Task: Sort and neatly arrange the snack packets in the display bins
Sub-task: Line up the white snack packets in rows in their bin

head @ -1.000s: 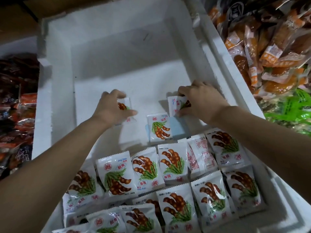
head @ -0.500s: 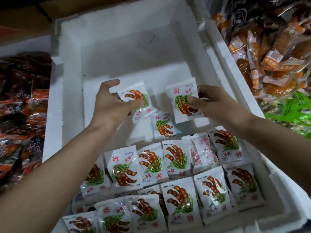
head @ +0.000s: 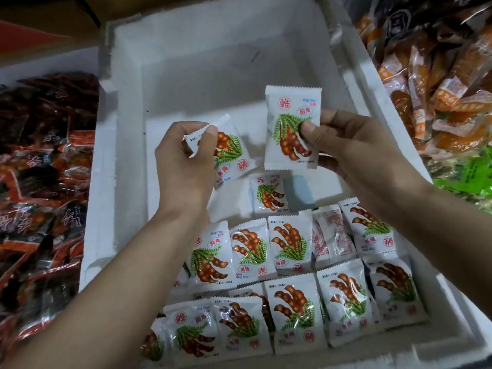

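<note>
holding one white packet apiece, both hands are raised over the foam bin (head: 127, 155). left hand (head: 183, 166) grip pinches a corner of the tilted packet (head: 231, 155) w/ thumb + fingers; right hand (head: 346, 145) grip pinches the upright packet (head: 290, 123) at its right edge, print facing cam. under them a lone packet (head: 269, 195) lies on the bin floor, w/ rows of packets (head: 290, 243) filling the near end. dark red packs (head: 40, 155) sit left of bin, orange packs (head: 439, 75) right.

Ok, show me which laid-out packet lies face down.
The face-down packet, second from right in the row of five: only red print shows, no pods.
</note>
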Tool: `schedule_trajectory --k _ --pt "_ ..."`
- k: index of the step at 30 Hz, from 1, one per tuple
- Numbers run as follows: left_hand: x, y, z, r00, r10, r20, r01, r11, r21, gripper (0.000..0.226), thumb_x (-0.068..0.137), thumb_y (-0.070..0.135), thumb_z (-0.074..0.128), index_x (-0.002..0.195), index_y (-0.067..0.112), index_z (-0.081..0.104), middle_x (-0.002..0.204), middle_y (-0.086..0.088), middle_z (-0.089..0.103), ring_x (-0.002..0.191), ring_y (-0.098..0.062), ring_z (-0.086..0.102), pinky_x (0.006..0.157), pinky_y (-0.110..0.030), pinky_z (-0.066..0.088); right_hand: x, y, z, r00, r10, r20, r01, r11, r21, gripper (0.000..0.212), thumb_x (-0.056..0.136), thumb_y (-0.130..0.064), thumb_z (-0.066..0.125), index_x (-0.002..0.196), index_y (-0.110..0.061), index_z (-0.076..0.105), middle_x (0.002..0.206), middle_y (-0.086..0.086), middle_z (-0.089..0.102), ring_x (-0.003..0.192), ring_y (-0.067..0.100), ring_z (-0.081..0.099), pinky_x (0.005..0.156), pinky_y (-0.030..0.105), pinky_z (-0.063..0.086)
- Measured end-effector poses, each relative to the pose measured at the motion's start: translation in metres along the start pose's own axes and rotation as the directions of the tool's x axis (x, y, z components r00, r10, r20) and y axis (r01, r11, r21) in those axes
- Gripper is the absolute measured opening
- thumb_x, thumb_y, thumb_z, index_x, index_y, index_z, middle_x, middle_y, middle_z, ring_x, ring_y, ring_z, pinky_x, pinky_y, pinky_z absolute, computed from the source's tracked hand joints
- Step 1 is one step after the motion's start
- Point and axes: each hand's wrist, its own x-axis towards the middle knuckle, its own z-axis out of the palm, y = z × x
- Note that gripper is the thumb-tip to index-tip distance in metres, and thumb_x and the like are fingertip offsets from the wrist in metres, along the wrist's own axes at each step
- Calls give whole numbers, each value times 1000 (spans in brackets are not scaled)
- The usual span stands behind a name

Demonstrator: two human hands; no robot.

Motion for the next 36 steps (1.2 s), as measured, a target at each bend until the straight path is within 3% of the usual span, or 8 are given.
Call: schedule_trajectory --k 4,9,14,19,23,28,32,36 --pt "-6 1 2 996 -26 90 20 997 70 7 97 28 54 91 26 57 74 0 54 58 -11 56 59 -31 49 5 -6 5 989 94 116 -81 991 -108 11 85 -9 61 93 -4 65 93 12 73 81 16 71 71 22 58" --pt "-18 8 4 915 -180 362 167 984 67 28 91 35 61 111 17 53 101 -9 71 94 -15 68 88 -41 55 10 9 20 989 105 107 -75 965 -252 22 80 -14 69 100 -6 62 80 6 63 77 20 63 75 33 56" --pt "-13 -1 -7 933 -148 328 128 988 83 41 78 21 76 113 25 54 99 4 72 84 -8 71 62 -17 54 23 23 18 992 -23 125 67 930 -361 9 88 -21 63 95 -23 58 88 -4 60 83 13 64 77 21 55" --pt "-3 -9 -20 962 -103 252 71 989 134 40 79 16 76 111 23 53 96 5 72 82 -7 71 67 -18 56 56 54 3 953 88 289 156 677 -719 38 84 -17 68 117 -27 52 110 -9 53 103 11 51 85 17 46" --pt "0 -14 -27 967 -111 231 82 988 134 38 79 16 76 107 27 53 95 5 72 79 -6 71 68 -21 55 71 68 8 919 165 357 275 379 -884 62 75 -27 77 130 -23 49 115 -5 51 107 14 44 96 29 40" --pt "-4 -13 -30 965 -104 242 79 990 114 42 78 13 76 112 23 52 96 4 70 77 -4 70 65 -16 55 70 64 18 913 174 369 330 215 -919 48 73 -27 78 113 -19 52 96 -6 42 96 16 42 82 26 36" --pt "-11 -12 -31 962 -106 253 78 990 119 44 78 15 76 115 22 53 99 3 70 78 -4 69 64 -13 54 67 58 15 930 184 318 265 263 -928 40 78 -27 74 113 -15 56 95 -4 50 98 20 52 78 28 39" --pt "-22 -10 -34 964 -101 245 76 991 109 44 78 13 77 115 19 53 103 0 70 87 -13 70 79 -32 58 54 42 10 973 -33 229 226 349 -910 27 85 -20 66 110 -14 55 99 6 61 86 23 53 70 26 37"
